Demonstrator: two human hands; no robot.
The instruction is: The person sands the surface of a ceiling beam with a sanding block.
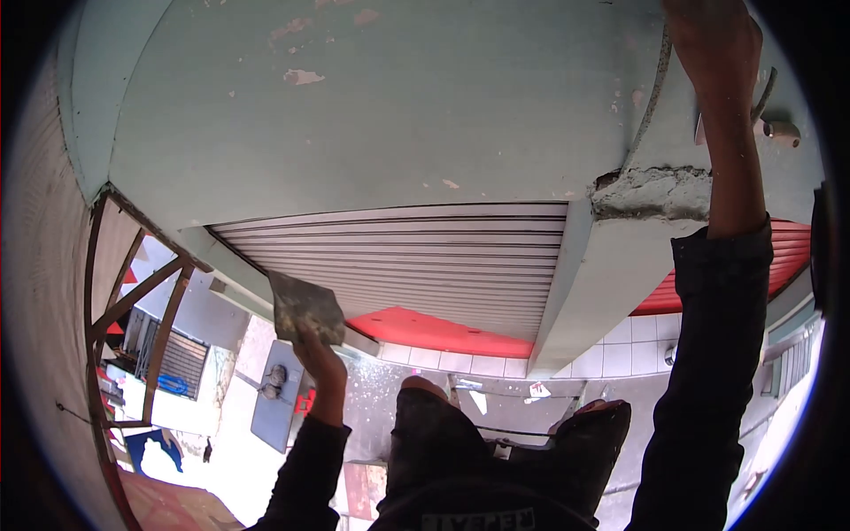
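Where the picture starts on the left, we see a brown frame (165, 345) with a slanting bar. Just right of it, our left hand (322, 370) holds a flat grey plate (305, 305) by its near edge. The plate sticks out on the far side of our fingers, with smears on its face. It looks almost square, so we can't pick out a long side. To the right we see a pale ribbed shutter (416, 257), and nearer to us are our dark trousers (438, 434).

Further right is a rough broken ledge (655, 196). It sits between our two hands, but our right hand (719, 40) is the closer one. A dark bumpy line (653, 102) runs along the green wall (443, 97) from that ledge, far up to our right hand. That hand is at the far edge of what we see, so we can't tell if it holds anything. The plate is well apart from it, nearer and to the left. Last, on the right, is a short pipe (783, 134).
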